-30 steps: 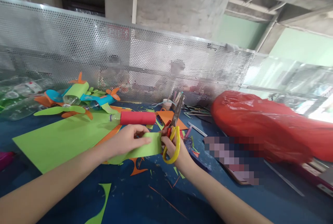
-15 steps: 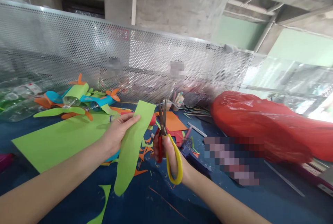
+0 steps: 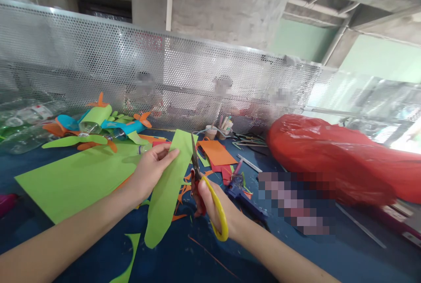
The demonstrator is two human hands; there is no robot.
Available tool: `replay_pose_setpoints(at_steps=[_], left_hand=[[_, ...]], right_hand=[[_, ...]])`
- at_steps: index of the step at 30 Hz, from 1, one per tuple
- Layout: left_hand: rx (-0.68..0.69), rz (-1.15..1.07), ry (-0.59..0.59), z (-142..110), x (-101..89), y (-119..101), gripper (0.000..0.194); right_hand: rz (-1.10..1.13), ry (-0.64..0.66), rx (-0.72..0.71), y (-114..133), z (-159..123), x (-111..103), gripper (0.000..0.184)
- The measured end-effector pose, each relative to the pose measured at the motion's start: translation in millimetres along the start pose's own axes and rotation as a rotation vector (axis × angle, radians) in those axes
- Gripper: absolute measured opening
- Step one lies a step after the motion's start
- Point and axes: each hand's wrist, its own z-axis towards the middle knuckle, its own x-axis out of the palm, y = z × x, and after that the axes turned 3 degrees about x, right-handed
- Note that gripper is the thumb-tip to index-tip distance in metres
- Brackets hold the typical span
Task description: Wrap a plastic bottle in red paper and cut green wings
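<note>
My left hand (image 3: 151, 170) pinches a long strip of green paper (image 3: 166, 204) near its upper end, thumb on top. The strip's lower end is rounded. In my right hand (image 3: 210, 206) is a pair of scissors (image 3: 196, 160) with red and yellow handles, fingers through the loops. Their blades point up and away, along the right edge of the strip near its top. Whether the blades are biting into the paper I cannot tell. A large green sheet (image 3: 82, 178) lies on the blue table (image 3: 184, 256) under my left forearm.
Paper-and-bottle models (image 3: 98, 125) with orange fins stand at the left, beside clear plastic bottles (image 3: 26, 129). An orange sheet (image 3: 217, 152), a blue glue gun (image 3: 243, 195) and a cup of markers (image 3: 225, 127) lie beyond my right hand. A red plastic bag (image 3: 329, 160) fills the right side.
The scissors have moved left, from beside the green strip to its right edge, and their blades have come closer together. My left hand and the strip have hardly shifted.
</note>
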Motion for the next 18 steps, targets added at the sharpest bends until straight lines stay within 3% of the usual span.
replay_pose_setpoints(at_steps=[6,11,18], left_hand=[[0.048,0.094,-0.002,0.6,-3.1,-1.7,0.032],[0.048,0.121,-0.006,2.9,-4.7,-3.5,0.026],[-0.002,0.023,0.014,4.2,-5.6,0.6,0.026]], right_hand=[[-0.166,0.131,0.041,1.7,2.6,-5.4,0.045],[-0.308,0.115,-0.014,15.9,4.9,-9.1,0.046],[-0.313,0.091,-0.027,13.2,5.3,-10.3,0.045]])
